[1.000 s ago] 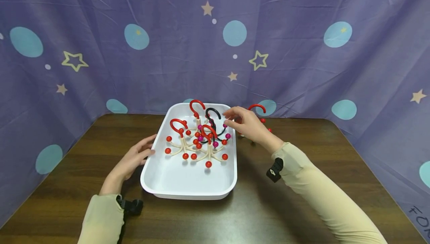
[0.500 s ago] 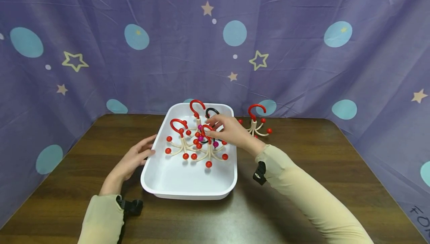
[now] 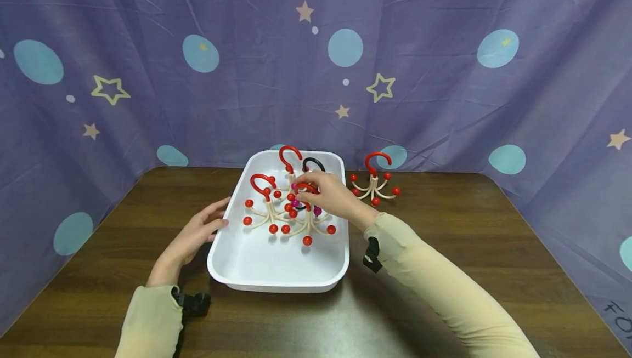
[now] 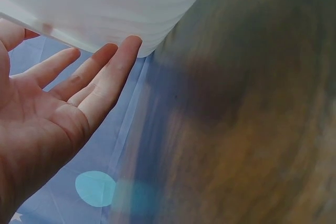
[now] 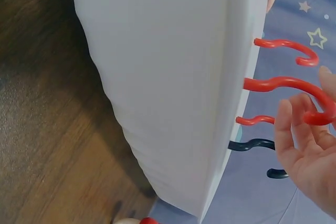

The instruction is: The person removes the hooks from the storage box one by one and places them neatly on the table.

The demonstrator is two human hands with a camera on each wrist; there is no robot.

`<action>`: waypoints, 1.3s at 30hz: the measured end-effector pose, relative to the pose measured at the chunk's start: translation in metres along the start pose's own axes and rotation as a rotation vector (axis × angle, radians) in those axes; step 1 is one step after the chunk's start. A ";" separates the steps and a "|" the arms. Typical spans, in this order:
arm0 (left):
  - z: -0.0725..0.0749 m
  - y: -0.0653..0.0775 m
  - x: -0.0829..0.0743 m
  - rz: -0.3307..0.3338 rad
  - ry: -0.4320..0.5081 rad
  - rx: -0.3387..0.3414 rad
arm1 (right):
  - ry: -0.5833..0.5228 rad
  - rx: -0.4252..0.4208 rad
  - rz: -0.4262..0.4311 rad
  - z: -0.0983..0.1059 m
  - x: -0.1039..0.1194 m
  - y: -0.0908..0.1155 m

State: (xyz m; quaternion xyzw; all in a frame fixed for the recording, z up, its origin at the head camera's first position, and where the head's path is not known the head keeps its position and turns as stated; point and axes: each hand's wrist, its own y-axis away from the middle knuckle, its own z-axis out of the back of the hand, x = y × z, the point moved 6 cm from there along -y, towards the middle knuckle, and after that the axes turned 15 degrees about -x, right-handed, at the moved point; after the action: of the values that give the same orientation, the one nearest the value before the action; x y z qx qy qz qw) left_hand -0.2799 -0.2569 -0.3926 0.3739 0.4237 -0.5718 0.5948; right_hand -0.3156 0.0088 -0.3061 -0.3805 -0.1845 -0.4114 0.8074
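My right hand (image 3: 332, 196) is over the right side of a white tray (image 3: 276, 284), thumb and fingers spread around the red hook of the front right hanger (image 3: 309, 225). That hanger has cream arms tipped with red balls. In the right wrist view, the red hook (image 5: 286, 83) passes between the thumb and the fingers. Behind the hand stands a black hanger (image 3: 314, 161) with magenta balls, partly hidden. Two more red-hooked hangers stand in the tray, one at left (image 3: 269, 211) and one at back (image 3: 290, 159). My left hand (image 3: 195, 236) rests its extended fingers against the tray's left wall.
Another red-hooked hanger (image 3: 373, 183) stands on the brown wooden table (image 3: 459, 226), right of the tray. A purple curtain (image 3: 247, 100) with stars and dots hangs behind the table's back edge. Black cameras are strapped to both wrists.
My right hand has moved left from the tray's right rim to the front right hanger's hook, uncovering the hanger on the table. The left hand and tray have stayed put.
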 end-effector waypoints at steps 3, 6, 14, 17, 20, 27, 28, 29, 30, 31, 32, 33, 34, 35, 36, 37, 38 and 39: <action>0.000 0.000 0.000 0.001 0.000 0.001 | -0.017 -0.004 -0.014 -0.001 0.000 -0.001; 0.000 0.000 0.000 -0.002 0.002 0.001 | -0.036 -0.006 -0.023 -0.002 0.000 -0.001; 0.000 0.000 -0.001 -0.005 0.004 0.005 | -0.033 -0.010 -0.027 -0.003 0.000 -0.003; 0.000 0.000 -0.001 -0.006 0.005 0.006 | -0.022 -0.002 -0.035 -0.004 0.000 -0.003; 0.000 0.000 -0.001 -0.007 0.004 0.005 | -0.014 0.006 -0.049 -0.004 -0.001 -0.003; 0.000 0.000 0.000 0.002 0.002 0.003 | -0.005 0.013 -0.049 -0.004 -0.001 -0.003; 0.000 0.000 0.000 0.004 0.002 0.004 | -0.003 0.012 -0.043 -0.003 -0.001 -0.003; 0.000 0.000 0.001 0.006 0.003 0.004 | -0.002 0.012 -0.041 -0.003 -0.001 -0.003; 0.000 0.000 0.001 0.007 0.002 0.004 | -0.002 0.012 -0.040 -0.003 -0.001 -0.003; 0.000 0.000 0.000 0.007 0.001 0.004 | -0.003 0.011 -0.040 -0.002 -0.001 -0.003; 0.001 0.000 0.000 0.007 0.001 0.005 | -0.006 0.012 -0.042 -0.002 -0.001 -0.003; 0.000 0.000 0.000 0.007 0.000 0.005 | -0.009 0.012 -0.044 -0.002 -0.001 -0.003; 0.001 0.000 0.000 0.007 -0.002 0.004 | -0.012 0.012 -0.046 -0.001 -0.001 -0.003; 0.001 0.000 0.000 0.007 -0.003 0.003 | -0.016 0.012 -0.048 -0.001 -0.002 -0.003; 0.001 0.000 0.000 0.008 -0.004 0.003 | -0.017 0.012 -0.048 0.000 -0.002 -0.003; 0.001 0.000 0.000 0.009 -0.005 0.003 | -0.017 0.013 -0.047 0.000 -0.002 -0.003; 0.001 0.000 0.000 0.010 -0.006 0.003 | -0.018 0.013 -0.045 0.001 -0.002 -0.004; 0.001 0.000 0.000 0.010 -0.006 0.003 | -0.021 0.013 -0.041 0.001 -0.001 -0.004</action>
State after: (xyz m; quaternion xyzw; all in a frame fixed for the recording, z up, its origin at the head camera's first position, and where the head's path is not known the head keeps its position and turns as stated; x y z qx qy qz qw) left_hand -0.2798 -0.2579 -0.3927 0.3753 0.4192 -0.5704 0.5984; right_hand -0.3195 0.0090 -0.3043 -0.3757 -0.2034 -0.4226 0.7993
